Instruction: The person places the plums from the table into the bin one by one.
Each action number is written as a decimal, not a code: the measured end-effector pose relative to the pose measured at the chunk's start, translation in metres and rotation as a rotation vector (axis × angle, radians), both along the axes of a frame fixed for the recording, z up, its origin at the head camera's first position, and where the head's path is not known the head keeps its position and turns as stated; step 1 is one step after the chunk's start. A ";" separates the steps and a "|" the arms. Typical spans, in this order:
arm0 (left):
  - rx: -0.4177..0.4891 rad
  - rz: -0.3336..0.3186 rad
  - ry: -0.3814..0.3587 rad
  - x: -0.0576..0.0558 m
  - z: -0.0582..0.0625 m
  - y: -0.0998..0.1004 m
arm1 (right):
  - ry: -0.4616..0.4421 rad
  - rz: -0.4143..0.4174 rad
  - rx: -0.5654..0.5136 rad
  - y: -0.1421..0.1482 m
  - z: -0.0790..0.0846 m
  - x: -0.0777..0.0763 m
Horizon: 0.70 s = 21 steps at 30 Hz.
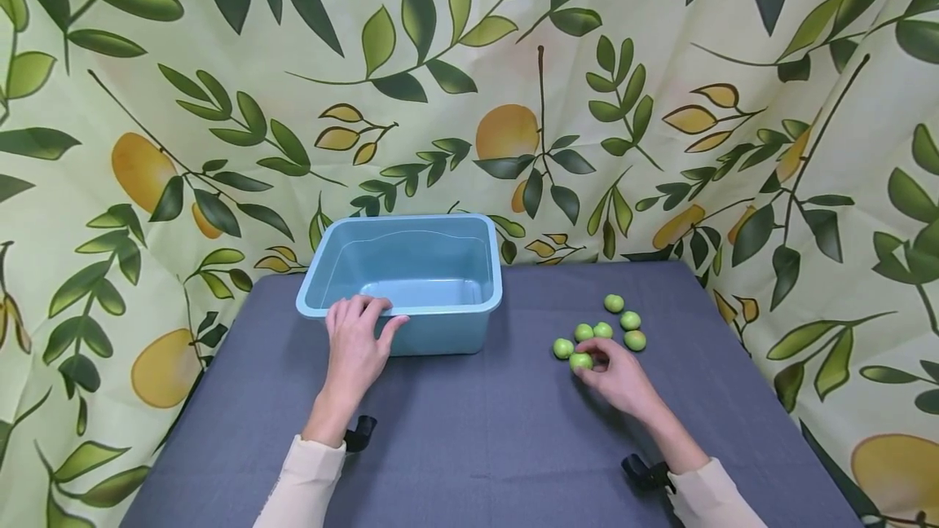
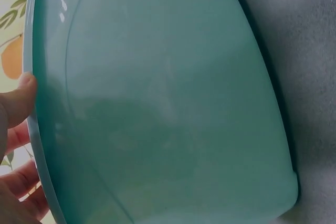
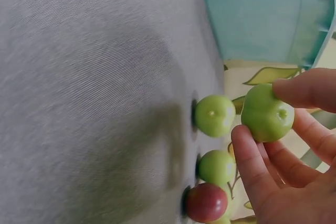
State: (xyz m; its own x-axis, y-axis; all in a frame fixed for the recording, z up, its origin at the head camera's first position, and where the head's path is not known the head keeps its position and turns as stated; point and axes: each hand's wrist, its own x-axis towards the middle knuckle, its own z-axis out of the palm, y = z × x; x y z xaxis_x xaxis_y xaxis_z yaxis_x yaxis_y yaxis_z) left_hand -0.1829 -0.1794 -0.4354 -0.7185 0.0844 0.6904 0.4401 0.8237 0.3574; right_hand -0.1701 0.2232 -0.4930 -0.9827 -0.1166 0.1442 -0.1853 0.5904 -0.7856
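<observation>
My left hand [image 1: 355,349] holds the near rim of a light blue plastic tub [image 1: 414,334], its fingers over the edge. In the left wrist view the thumb [image 2: 23,95] touches that rim, with the other fingers partly hidden behind it. To the right of the tub, my right hand [image 1: 616,377] pinches a small green plum [image 3: 265,116] between thumb and fingers. The right wrist view shows this plum raised off the cloth. Several more plums lie around the hand, among them a green plum [image 1: 562,348] just left of it and a reddish plum [image 3: 206,203].
A dark grey-blue cloth [image 1: 469,438] covers the table. Behind it and along both sides hangs a curtain [image 1: 440,121] printed with leaves and fruit. Loose plums [image 1: 614,304] are spread toward the back right. The tub's floor [image 1: 425,292] shows bare.
</observation>
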 end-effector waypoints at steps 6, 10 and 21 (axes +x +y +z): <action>0.000 -0.002 0.006 0.002 0.000 0.007 | 0.016 0.019 -0.031 -0.004 0.007 -0.003; 0.001 -0.006 0.014 0.004 -0.001 0.012 | 0.022 0.025 -0.040 -0.007 0.010 -0.005; 0.001 0.007 0.013 0.008 -0.001 0.023 | -0.016 0.060 -0.148 -0.014 0.021 -0.011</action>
